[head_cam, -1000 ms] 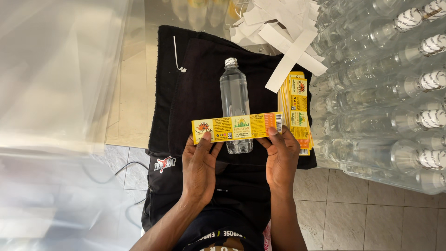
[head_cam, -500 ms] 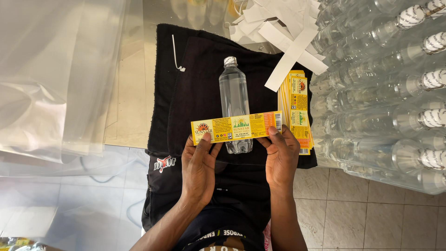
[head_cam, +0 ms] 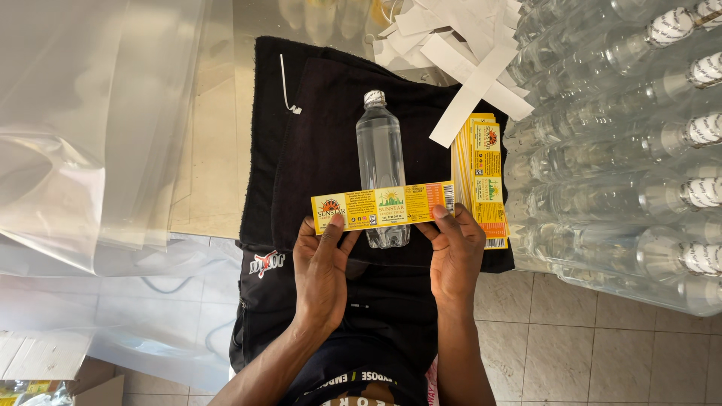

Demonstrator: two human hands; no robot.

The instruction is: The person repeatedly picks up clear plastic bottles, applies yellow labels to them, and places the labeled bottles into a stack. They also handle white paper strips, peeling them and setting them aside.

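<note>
A clear plastic bottle [head_cam: 380, 158] with a white cap lies on a black cloth [head_cam: 323, 128], cap pointing away from me. A long yellow label strip [head_cam: 383, 206] is stretched flat across the bottle's lower body. My left hand [head_cam: 322, 267] pinches the strip's left end with thumb and fingers. My right hand [head_cam: 453, 252] holds the strip's right end the same way. Both hands rest just below the bottle's base.
A stack of yellow labels [head_cam: 481, 177] lies right of the bottle. White backing strips [head_cam: 459, 53] are piled beyond it. Many clear bottles [head_cam: 624, 143] lie stacked at the right. Clear plastic sheeting [head_cam: 83, 120] covers the left. Tiled floor [head_cam: 602, 353] shows below.
</note>
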